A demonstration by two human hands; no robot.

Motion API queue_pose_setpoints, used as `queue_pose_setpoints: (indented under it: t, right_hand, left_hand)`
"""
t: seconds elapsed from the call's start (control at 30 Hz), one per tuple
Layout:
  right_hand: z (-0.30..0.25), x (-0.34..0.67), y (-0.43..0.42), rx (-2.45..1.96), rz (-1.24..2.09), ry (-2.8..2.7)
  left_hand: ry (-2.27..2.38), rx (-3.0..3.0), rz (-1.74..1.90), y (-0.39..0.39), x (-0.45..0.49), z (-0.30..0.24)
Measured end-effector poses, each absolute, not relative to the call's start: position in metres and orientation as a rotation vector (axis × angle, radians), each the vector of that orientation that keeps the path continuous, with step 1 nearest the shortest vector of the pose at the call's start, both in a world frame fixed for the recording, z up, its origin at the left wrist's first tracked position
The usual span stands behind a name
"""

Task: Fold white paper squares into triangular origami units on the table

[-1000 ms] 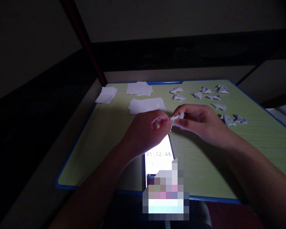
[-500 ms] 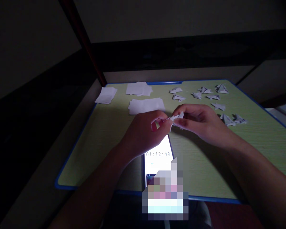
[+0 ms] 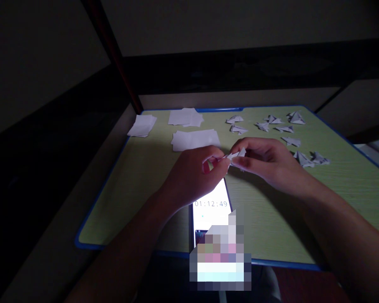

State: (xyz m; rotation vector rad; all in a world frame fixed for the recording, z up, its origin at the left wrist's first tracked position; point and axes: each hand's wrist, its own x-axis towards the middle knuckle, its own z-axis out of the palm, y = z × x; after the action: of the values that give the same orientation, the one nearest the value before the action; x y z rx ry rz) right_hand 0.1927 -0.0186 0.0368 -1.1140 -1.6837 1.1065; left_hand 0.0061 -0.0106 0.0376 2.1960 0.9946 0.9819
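Note:
A small folded paper piece (image 3: 239, 155) is pinched between both my hands above the middle of the table. My left hand (image 3: 196, 174) grips its left end between thumb and index finger. On the other side, the thumb and fingers of my right hand (image 3: 265, 162) close on it, hiding part of the paper. Below my hands lies a phone (image 3: 210, 214) with a bright screen reading 01:12:49; its lower part is covered by a blurred patch. Just beyond my left hand rests a stack of white paper (image 3: 196, 140).
More white paper stacks lie at the back (image 3: 185, 117) and back left (image 3: 142, 125). Several folded paper pieces (image 3: 274, 120) are scattered at the back right, two more (image 3: 302, 160) near my right wrist. The pale table (image 3: 126, 202) has a blue rim.
The whole view has shifted very slightly, so everything appears a little further right. Both hands keep the same hold on the folded paper piece.

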Motion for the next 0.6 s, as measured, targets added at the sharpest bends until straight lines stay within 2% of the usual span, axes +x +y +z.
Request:
queue_pose_setpoints:
  t: [0.6]
  right_hand:
    - [0.0381,0.1919,-0.0194,-1.121,1.063,-1.676]
  left_hand:
    - [0.978,2.197,1.0,-0.0112,0.0063,0.0361]
